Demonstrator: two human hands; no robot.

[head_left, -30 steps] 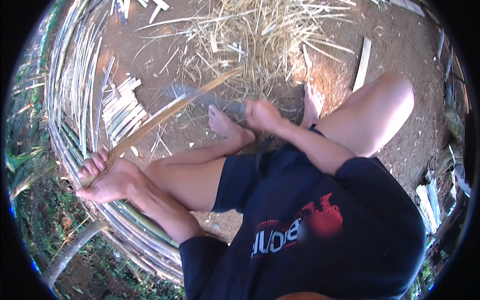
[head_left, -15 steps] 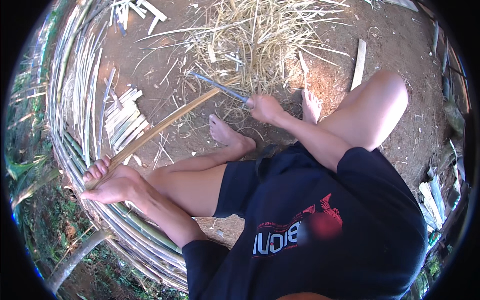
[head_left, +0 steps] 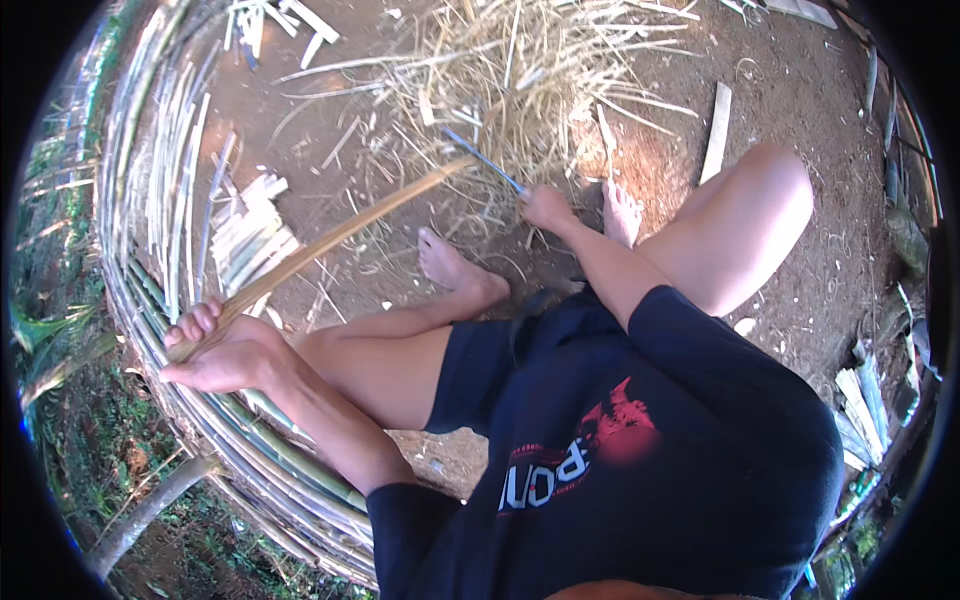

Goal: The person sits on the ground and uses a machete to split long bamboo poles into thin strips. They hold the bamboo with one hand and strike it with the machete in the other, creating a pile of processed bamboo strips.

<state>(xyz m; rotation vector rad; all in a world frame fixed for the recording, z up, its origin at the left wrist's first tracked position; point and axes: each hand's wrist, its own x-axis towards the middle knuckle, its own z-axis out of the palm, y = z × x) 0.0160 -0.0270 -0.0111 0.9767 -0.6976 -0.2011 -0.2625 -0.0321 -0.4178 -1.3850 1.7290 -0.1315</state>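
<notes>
A long tan bamboo strip (head_left: 345, 232) slants from lower left up towards the middle. My left hand (head_left: 228, 354) is closed round its near end, palm turned up. In my right hand (head_left: 548, 210), fingers wrapped round the handle, is a knife with a long thin blade (head_left: 484, 162). The blade crosses close to the strip's far end; whether it touches cannot be made out. Beyond the blade lies a heap of pale bamboo shavings (head_left: 540, 90). My bare feet (head_left: 455, 268) rest on the ground near the strip.
A stack of short split bamboo pieces (head_left: 250, 235) lies left of the strip. Long bamboo poles (head_left: 130, 230) curve along the left edge. A flat slat (head_left: 717, 130) lies at the far right, more scraps (head_left: 865, 410) at the right rim, and loose offcuts (head_left: 285, 25) at the far left.
My right hand has moved right, carrying the knife to the strip's far end. My left hand keeps its grip on the strip, almost in the same place.
</notes>
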